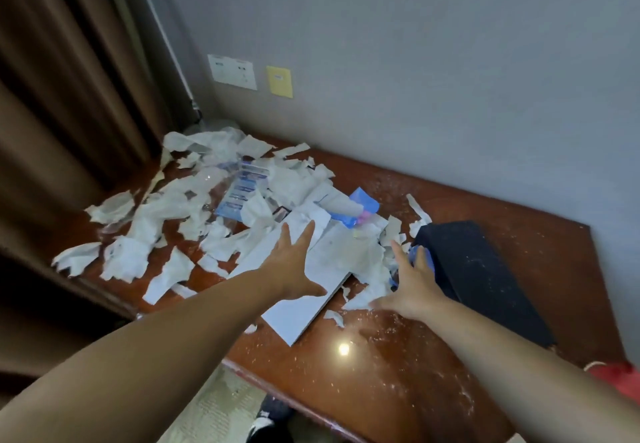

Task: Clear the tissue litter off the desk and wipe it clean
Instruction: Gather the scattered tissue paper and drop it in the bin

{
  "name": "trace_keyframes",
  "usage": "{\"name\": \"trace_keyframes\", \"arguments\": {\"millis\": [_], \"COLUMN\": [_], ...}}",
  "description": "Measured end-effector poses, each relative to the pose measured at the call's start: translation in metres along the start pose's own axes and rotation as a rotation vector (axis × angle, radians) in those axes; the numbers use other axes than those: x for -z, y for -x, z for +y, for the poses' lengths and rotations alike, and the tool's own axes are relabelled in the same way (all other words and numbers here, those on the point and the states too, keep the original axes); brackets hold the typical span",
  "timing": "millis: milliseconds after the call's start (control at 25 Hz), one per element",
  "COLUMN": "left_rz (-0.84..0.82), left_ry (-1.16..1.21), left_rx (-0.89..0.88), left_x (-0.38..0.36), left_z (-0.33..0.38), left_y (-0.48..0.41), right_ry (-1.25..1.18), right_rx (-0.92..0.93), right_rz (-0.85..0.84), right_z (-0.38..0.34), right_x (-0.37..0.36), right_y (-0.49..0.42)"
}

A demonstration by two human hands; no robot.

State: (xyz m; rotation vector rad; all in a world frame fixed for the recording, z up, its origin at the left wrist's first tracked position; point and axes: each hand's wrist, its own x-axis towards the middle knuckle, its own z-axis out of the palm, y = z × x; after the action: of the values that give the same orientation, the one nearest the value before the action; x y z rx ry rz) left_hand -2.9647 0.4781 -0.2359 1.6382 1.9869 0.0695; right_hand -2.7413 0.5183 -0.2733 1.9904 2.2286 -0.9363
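Since the tissue litter [145, 255] is strewn over the whole left and far part of the counter [398, 366], I've got both arms out w/ fingers spread, prob. to rake scraps into one heap rather than pick them singly. My left hand [294, 262] is splayed and holds nothing, over the far end of a flat white sheet [298, 318] lying angled across the middle; can't tell if the palm presses it or hovers. My right hand [412, 287] is likewise spread and empty, over scraps just left of the dark box [478, 269], w/ something blue [412, 252] showing btwn its fingers.

The box sits at the right, so it acts as a stop: scraps are wedged against its left side. Non-tissue bits are mixed into the heap, i.e. a blue packet [363, 205] and a printed clear wrapper [242, 190], both partly buried, so a sweep would drag them along; I'd sort those out.

Fine white crumbs dust the bare wood near me and along the wall. That's for the wipe, not yet begun; no cloth in view. Some pieces overhang the left edge by the curtain [52, 96], so I'd pull inward.
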Motion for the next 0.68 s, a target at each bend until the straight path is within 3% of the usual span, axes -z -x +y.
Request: {"name": "trace_keyframes", "arguments": {"millis": [280, 440, 680], "left_rz": [-0.003, -0.047, -0.153], "left_ry": [-0.208, -0.484, -0.336], "left_rx": [-0.134, -0.407, -0.438], "left_x": [0.039, 0.055, 0.03], "left_z": [-0.028, -0.027, -0.011], "left_y": [-0.109, -0.157, -0.195], "right_ry": [-0.051, 0.112, 0.077], "right_rx": [-0.187, -0.35, -0.504], "right_rz": [-0.02, -0.075, -0.126], "right_z": [-0.013, -0.028, -0.035], "right_x": [-0.001, -0.001, -0.015], "right_y": [-0.049, -0.077, -0.104]}}
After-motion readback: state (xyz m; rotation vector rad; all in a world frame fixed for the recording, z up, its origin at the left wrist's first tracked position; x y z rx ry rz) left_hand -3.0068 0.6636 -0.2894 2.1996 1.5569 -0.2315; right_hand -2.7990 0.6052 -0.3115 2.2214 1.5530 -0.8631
